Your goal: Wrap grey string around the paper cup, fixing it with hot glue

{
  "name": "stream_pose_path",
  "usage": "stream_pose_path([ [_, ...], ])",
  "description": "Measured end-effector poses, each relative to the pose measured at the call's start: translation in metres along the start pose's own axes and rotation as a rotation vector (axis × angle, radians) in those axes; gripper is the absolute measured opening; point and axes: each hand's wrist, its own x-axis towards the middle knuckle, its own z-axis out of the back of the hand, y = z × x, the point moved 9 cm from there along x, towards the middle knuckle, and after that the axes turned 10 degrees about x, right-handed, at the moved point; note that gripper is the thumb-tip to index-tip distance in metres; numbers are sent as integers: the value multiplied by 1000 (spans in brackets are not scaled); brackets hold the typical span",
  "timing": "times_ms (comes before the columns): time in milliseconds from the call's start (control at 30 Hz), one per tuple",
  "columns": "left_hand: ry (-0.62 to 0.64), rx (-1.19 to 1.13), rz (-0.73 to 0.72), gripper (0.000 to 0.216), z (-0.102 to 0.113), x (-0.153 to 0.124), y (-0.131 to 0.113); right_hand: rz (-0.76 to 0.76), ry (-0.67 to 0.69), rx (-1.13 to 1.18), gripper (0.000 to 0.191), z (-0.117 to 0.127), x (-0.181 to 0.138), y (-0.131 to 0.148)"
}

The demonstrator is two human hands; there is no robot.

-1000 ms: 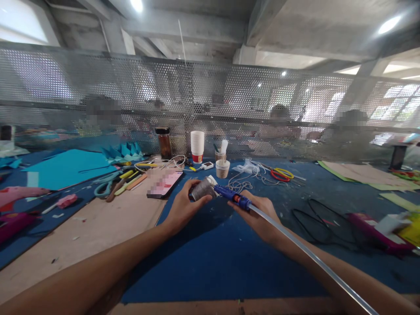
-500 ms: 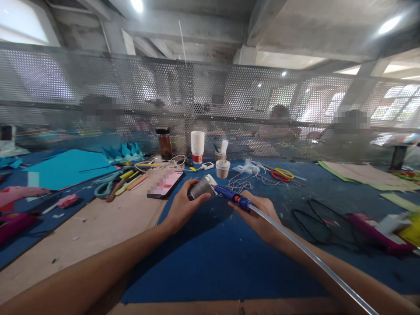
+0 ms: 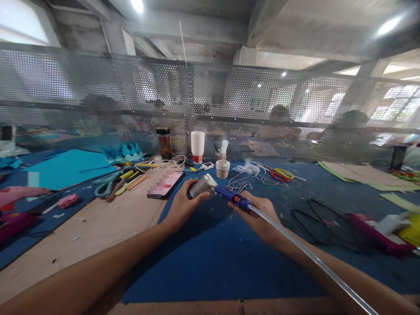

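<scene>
Grey cylinder (image 3: pixel 200 188) is held tilted above the middle of the counter (image 3: pixel 229 258), pale end aimed to the right, well in from the near edge. Left grip (image 3: pixel 184 202): thumb and fingers curled round its wall, spread only as far as the part needs. Right grip (image 3: pixel 259 212): wrapped round the blue glue gun (image 3: pixel 233 196), nozzle right at the pale end. Main risk, my read: left thumb sits close to the tip, so a slip of either grip could mean a burn or glue on the wall instead of the end. Squeezing the cylinder too hard might dent it if it's thin. Long clear glue stick (image 3: pixel 295 242) trails back over the right forearm toward the counter's near edge; a bump on it could swing the nozzle off. Drips would land on the counter, or on the loose white cord (image 3: pixel 241 183) just beyond, toward the far edge, if the gun drifts that way. Can't make out: whether nozzle touches or just hovers, any bead of glue, the trigger and handle (behind the right grip), far-side left fingers, inside of the cylinder. Stick's tail is cut off at the bottom of the view; yellow item (image 3: pixel 411 232) by the counter's right side is cropped and blurred.
</scene>
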Motion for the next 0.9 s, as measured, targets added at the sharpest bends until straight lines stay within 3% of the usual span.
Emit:
stream_pose_path([
  [900,4,-10,18,67,1,1,0,-20,-3,0,33,1,1,1],
])
